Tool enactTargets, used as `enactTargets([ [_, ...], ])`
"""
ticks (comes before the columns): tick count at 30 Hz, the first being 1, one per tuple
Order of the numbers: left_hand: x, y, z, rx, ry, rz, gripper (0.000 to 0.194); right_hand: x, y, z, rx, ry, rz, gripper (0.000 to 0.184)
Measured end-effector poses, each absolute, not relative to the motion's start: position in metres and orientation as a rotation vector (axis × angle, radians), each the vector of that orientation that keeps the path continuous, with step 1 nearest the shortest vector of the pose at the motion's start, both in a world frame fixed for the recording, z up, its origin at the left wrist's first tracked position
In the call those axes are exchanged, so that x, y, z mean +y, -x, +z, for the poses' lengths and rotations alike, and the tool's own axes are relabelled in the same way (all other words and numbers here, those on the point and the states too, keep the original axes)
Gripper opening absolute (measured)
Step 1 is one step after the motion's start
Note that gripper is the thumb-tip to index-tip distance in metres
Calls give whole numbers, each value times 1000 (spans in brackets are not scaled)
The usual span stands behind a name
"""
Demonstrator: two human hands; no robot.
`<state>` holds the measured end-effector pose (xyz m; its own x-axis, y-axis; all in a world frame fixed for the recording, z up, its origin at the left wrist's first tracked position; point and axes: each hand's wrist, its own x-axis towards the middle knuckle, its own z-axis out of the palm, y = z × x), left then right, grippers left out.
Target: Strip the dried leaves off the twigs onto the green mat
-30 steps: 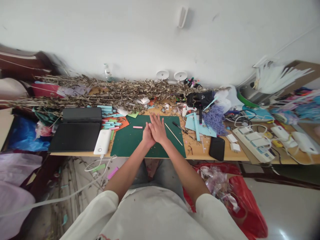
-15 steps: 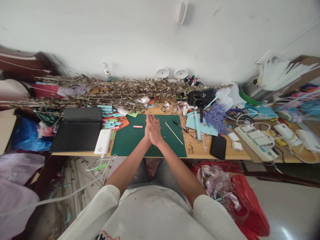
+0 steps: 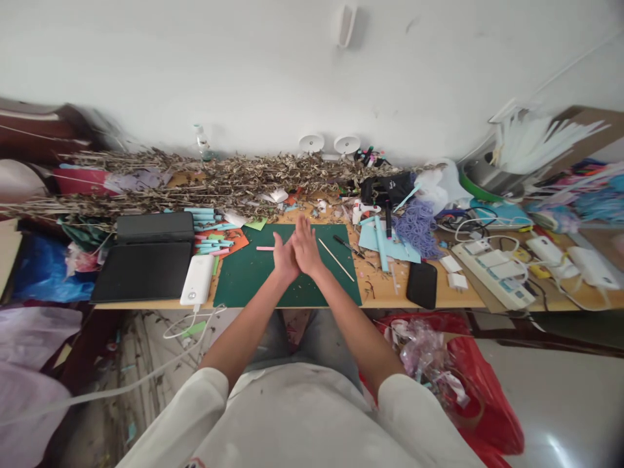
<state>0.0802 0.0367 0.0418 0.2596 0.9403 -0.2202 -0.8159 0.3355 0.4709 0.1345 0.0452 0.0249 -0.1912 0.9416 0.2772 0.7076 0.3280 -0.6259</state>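
Observation:
Over the green cutting mat [image 3: 238, 279], my left hand [image 3: 285, 255] and my right hand [image 3: 305, 248] press against each other at the palms. The right fingers are stretched out and point away from me. My left thumb sticks up and apart, while most of the left fingers are covered by the right hand. Whether anything lies between the palms cannot be seen. A short pink paper roll [image 3: 264, 248] lies on the mat just left of the left thumb. To the right of my hands are a thin wooden stick [image 3: 336, 260] and a black pen [image 3: 348, 246].
Left of the mat sit a white power bank [image 3: 197, 279], a black tablet case [image 3: 142, 270] and several blue paper rolls [image 3: 209, 244]. Dried stems [image 3: 244, 175] stretch along the back. On the right are purple yarn [image 3: 416, 227], a black phone [image 3: 422, 286] and a power strip [image 3: 494, 276].
The right hand has slid forward against the left, and the left thumb now stands away. The whole view has shifted slightly. The stick, pen and pink roll stay on the mat.

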Motion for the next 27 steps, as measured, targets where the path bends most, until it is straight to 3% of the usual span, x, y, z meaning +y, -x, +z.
enactTargets([
  [5,39,-77,42,502,-297,1329,56,42,-133,23,-1943,1421,432,61],
  [9,39,-80,46,436,-291,1235,73,48,-136,22,-1866,1477,491,61],
  [14,39,-84,41,437,-314,1329,55,47,-135,26,-1889,1357,457,59],
  [18,38,-83,37,451,-291,1229,68,44,-138,25,-1865,1463,500,58],
  [23,37,-83,40,556,-295,1314,57,40,-134,23,-1928,1356,475,59],
  [27,34,-86,46,493,-326,1262,67,48,-137,24,-1804,1452,464,58],
])
